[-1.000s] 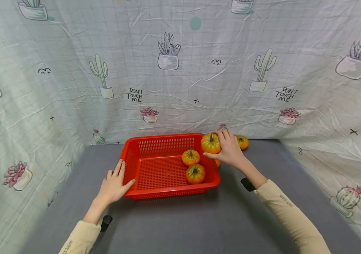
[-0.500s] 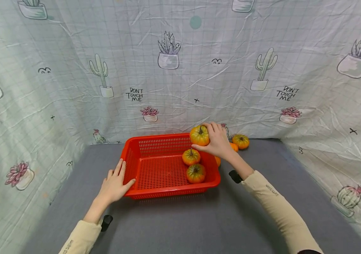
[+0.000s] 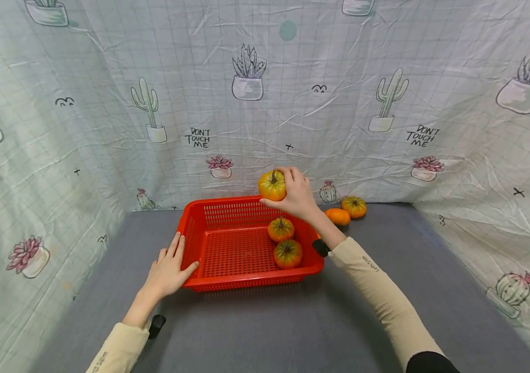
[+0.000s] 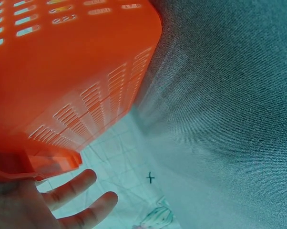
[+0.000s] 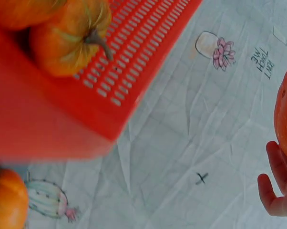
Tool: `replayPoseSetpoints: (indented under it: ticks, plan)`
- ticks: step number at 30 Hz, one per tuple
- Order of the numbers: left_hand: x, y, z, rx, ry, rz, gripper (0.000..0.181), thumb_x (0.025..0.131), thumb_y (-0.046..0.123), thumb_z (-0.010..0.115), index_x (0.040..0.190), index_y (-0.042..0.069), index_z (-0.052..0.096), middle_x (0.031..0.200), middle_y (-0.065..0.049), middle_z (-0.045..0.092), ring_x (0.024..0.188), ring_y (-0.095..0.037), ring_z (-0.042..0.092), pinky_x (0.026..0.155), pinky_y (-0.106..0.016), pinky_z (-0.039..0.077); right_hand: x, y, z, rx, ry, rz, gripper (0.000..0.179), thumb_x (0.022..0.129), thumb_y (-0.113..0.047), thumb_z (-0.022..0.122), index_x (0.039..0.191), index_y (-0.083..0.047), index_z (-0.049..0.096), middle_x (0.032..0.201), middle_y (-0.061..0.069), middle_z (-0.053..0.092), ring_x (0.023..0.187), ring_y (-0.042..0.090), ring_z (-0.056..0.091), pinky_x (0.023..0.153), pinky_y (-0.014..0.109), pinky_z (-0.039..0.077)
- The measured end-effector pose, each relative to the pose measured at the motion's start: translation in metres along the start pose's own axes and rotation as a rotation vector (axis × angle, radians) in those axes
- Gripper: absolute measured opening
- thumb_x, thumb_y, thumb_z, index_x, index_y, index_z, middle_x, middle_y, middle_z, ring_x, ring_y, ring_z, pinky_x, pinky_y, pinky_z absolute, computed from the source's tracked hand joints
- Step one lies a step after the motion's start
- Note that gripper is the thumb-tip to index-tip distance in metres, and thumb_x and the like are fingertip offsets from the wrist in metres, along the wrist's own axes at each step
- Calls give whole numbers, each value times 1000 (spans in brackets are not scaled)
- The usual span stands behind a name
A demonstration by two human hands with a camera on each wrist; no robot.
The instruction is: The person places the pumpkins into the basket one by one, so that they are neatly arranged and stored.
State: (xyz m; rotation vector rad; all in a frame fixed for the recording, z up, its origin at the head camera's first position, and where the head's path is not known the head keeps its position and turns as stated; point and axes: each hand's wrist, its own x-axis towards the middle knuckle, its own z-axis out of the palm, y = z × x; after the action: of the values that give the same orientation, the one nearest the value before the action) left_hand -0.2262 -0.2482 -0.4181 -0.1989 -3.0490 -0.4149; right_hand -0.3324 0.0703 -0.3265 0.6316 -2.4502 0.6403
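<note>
Held pumpkin (image 3: 271, 186) (round, ribbed) has moved left, near the slotted basket (image 3: 232, 254)

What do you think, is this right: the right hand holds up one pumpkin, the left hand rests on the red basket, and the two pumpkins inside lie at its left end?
One part is wrong: the two pumpkins inside the red basket lie at its right end, not its left, as the head view shows. The rest is right.

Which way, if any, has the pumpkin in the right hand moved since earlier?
Yes: in the head view, the pumpkin in the right hand has moved left and upward against the red basket, which stayed put.
</note>
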Motion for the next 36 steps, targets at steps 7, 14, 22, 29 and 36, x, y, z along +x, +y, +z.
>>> replayPoseSetpoints:
  ticks: [7,14,22,29,36]
  plan:
    - [1,0,1,-8,-4,4,79,85,42,50,142,-1,15,149,-18,9,115,-41,32,82,-63,34,7,-7,21,14,-50,46,79,67,-57,66,125,-10,40,111,12,46,102,27,45,84,46,33]
    - [1,0,1,-15,2,13,79,85,42,50,142,-1,15,150,-17,9,114,-40,33,82,-62,35,12,-12,41,1,-115,116,77,68,-60,63,125,-13,40,115,9,45,106,26,43,84,45,33]
    - [0,0,2,-25,3,7,79,85,42,49,142,-1,15,149,-17,9,114,-40,33,82,-61,36,10,-7,66,-81,-185,167,78,68,-68,56,124,-16,41,120,5,47,109,28,41,86,47,33]
    - [0,0,2,-20,13,17,79,86,45,46,142,-1,16,149,-17,10,113,-41,33,81,-61,36,8,0,87,-163,-235,120,80,66,-70,55,124,-16,42,119,4,49,105,26,42,83,44,33]
    - [0,-2,2,-26,12,18,79,86,46,46,142,-1,15,149,-18,9,114,-42,33,80,-60,36,7,1,95,-168,-304,99,80,67,-69,55,125,-15,42,123,4,47,105,25,40,81,41,31]
